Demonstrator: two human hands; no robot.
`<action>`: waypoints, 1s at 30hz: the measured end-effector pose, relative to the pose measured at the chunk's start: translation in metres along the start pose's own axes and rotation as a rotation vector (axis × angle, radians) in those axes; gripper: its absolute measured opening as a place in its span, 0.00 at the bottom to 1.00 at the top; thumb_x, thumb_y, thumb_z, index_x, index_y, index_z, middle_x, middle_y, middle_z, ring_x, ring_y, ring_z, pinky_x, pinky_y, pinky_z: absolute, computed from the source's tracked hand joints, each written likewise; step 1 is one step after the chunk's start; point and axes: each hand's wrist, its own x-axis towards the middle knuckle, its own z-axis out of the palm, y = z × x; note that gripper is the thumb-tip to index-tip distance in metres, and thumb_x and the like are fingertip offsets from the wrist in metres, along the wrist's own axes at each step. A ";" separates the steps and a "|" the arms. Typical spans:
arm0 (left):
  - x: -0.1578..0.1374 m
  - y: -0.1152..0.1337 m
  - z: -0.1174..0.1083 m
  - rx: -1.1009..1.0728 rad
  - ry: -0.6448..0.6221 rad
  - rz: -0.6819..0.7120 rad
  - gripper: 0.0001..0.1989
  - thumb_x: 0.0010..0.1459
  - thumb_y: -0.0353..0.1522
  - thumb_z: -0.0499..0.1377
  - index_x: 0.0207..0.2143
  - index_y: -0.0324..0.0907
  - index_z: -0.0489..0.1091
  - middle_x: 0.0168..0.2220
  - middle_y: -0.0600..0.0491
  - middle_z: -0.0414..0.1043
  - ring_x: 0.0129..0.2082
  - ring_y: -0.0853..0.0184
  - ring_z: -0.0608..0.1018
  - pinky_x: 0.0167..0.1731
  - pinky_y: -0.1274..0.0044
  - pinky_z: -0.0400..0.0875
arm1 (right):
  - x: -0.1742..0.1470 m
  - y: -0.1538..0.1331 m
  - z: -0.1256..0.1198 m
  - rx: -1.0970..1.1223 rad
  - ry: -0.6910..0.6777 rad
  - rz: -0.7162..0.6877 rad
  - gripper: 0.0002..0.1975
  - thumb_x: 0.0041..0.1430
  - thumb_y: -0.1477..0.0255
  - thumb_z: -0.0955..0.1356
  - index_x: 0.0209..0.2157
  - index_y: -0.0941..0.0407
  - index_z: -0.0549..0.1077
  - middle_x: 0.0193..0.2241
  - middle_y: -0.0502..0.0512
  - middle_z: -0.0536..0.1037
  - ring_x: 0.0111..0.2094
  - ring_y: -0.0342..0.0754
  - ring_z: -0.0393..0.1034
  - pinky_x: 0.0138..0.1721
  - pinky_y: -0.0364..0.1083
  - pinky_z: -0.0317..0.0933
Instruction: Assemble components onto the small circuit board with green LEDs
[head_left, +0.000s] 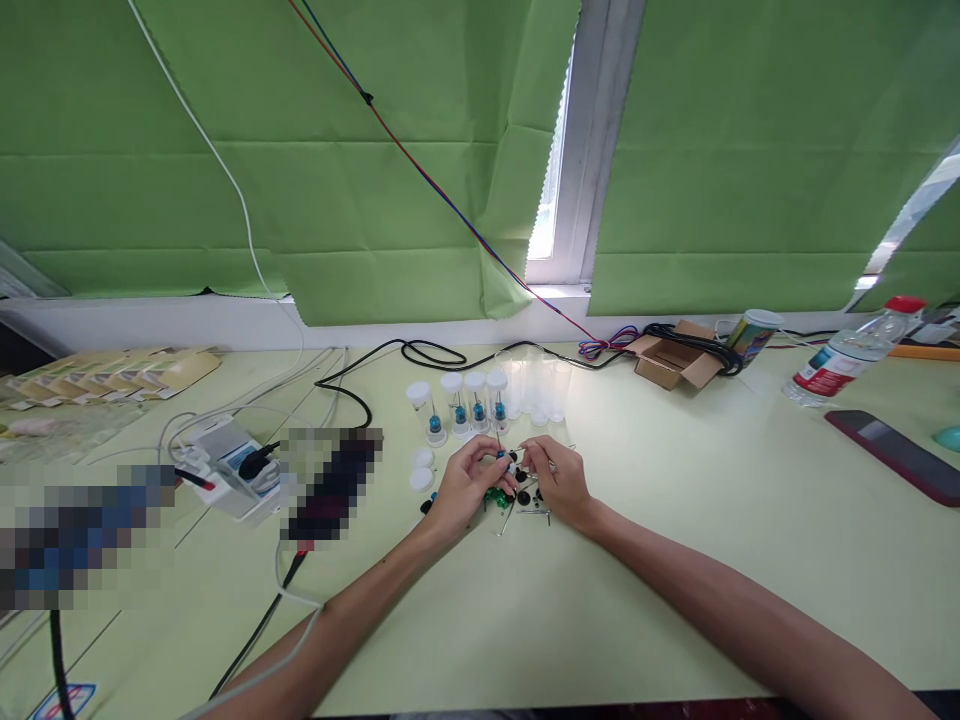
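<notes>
Left grip [469,482] pinching small blue piece [501,455], right grip [559,482] close beside it

Far left of both grips: folded cartons [127,375] on the surface [675,580]. Nearer, well left of the left grip: white box [217,490] with a cable bundle in it. Just left of the left grip: two white caps [421,479], small and round. Just beyond the left grip: leftmost capped tube [421,408], tilted look, then a row of three tubes [475,395]; blue pieces with rods inside all four.

Left grip: thumb and fingers pressed on the blue piece, thin rod sticking up from it. Under and between the grips: green parts [496,497], black round parts [523,497], bent metal pins [505,520], loosely scattered.

Beyond the right grip, slightly left: clear tubes [538,390] in a group. Right grip: fingertips drawn together near the blue piece; too small here, can't tell if they pinch anything.

Right of and beyond the right grip: open cardboard box [664,372], can [752,337], red-capped bottle [847,355]. Far right: dark phone [892,455], lying flat.
</notes>
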 end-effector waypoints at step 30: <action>0.002 -0.003 0.000 0.060 0.030 -0.022 0.16 0.53 0.39 0.66 0.40 0.38 0.74 0.25 0.52 0.75 0.24 0.67 0.78 0.30 0.74 0.76 | 0.001 -0.002 -0.006 -0.019 -0.007 0.034 0.15 0.70 0.67 0.58 0.34 0.55 0.72 0.23 0.50 0.74 0.24 0.43 0.68 0.28 0.42 0.64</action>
